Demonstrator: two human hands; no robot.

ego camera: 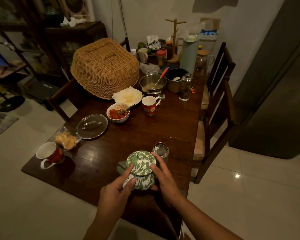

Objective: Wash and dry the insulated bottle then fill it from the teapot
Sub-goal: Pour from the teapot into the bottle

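A green-and-white marbled enamel teapot [142, 170] is tilted over the near end of the dark wooden table [111, 153]. Its spout reaches the open mouth of the steel insulated bottle [161, 150], which stands upright just beyond it. My left hand [118, 193] grips the teapot's left side, with one finger lying on the lid. My right hand [164, 179] holds the teapot's right side, its fingertips on the lid's edge. A small grey-green cap-like thing [121, 166] lies on the table left of the teapot, partly hidden.
A red mug [49, 155] and a bag of crackers [67, 139] sit at the near left. Further back are a glass pot lid [92, 126], a bowl of red food [118, 112], another mug [150, 105], steel pots [152, 84], a wicker food cover [105, 68] and a tall thermos [189, 54]. Chairs [215, 108] line the right side.
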